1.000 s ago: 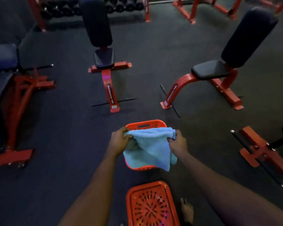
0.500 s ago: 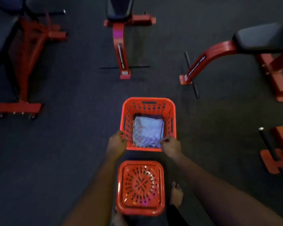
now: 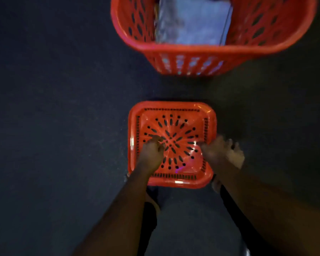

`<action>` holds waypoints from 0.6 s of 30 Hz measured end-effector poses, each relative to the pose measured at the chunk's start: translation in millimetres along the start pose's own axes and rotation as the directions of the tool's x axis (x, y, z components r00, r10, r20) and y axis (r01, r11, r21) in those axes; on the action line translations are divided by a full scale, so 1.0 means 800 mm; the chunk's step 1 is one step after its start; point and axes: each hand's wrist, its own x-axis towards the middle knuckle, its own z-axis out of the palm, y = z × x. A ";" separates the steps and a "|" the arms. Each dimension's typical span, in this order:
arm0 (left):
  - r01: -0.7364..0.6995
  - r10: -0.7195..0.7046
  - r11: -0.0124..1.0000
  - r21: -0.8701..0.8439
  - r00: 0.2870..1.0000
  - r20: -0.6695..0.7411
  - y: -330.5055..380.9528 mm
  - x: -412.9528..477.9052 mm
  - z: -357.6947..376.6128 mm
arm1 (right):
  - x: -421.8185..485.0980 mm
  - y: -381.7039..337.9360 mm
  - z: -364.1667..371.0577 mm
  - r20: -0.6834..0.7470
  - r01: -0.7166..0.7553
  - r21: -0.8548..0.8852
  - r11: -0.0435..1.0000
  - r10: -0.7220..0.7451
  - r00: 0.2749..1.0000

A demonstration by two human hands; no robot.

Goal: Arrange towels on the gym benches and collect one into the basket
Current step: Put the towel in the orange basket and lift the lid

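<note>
Hovering over (maybe touching) lid [image 3: 174,124]: L hand [image 3: 151,152], R hand [image 3: 216,152]; grip unclear, blurred; towel [image 3: 192,21] ahead in basket [image 3: 192,48].

Glossy plastic lid [image 3: 174,126], matt floor [image 3: 63,108]

Your left forearm [image 3: 122,209], right forearm [image 3: 262,209]: both bare up to frame edge. Your left hand [image 3: 151,151], right hand [image 3: 219,153]: bare too, motion-blurred, fine detail lost. Dark legwear [image 3: 227,202] on you. Your foot [image 3: 216,184] looks bare, mostly hidden.
</note>
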 end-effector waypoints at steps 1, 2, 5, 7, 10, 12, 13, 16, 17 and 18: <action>-0.015 0.015 1.000 0.005 1.000 0.020 -0.015 0.010 0.022 | 0.026 0.016 0.023 -0.006 -0.049 0.037 0.998 0.050 0.999; -0.048 0.048 0.999 -0.003 0.998 0.029 -0.030 0.020 0.044 | 0.048 0.030 0.046 -0.008 -0.068 0.085 0.994 0.069 0.998; -0.093 0.094 0.995 -0.023 0.993 0.066 -0.035 0.026 0.061 | 0.060 0.034 0.067 -0.021 -0.108 0.180 0.978 0.113 0.993; -0.069 0.077 0.994 -0.089 0.993 0.086 -0.021 0.016 0.046 | 0.040 0.026 0.061 -0.088 -0.145 0.118 0.982 0.155 0.984; -0.063 0.078 0.988 -0.143 0.992 0.099 0.020 -0.017 -0.001 | -0.028 -0.006 0.045 -0.054 -0.112 0.270 0.956 0.131 0.990; -0.065 0.085 0.978 -0.200 0.992 0.093 0.050 -0.044 -0.045 | -0.078 -0.030 0.041 0.007 -0.089 0.442 0.893 0.095 0.995; -0.066 0.084 0.975 -0.212 0.993 0.079 0.061 -0.055 -0.068 | -0.097 -0.042 0.043 0.067 -0.118 0.556 0.823 0.097 0.993; -0.014 0.017 0.984 -0.177 1.000 0.016 0.077 -0.074 -0.121 | -0.171 -0.086 0.044 0.248 -0.148 0.705 0.693 -0.045 0.968; 0.020 -0.025 0.990 -0.140 0.999 -0.031 0.073 -0.078 -0.135 | -0.188 -0.093 0.050 0.261 -0.130 0.719 0.682 -0.092 0.961; 0.056 -0.065 0.994 -0.096 0.994 -0.084 0.066 -0.081 -0.150 | -0.198 -0.102 0.061 0.278 -0.122 0.715 0.689 -0.119 0.953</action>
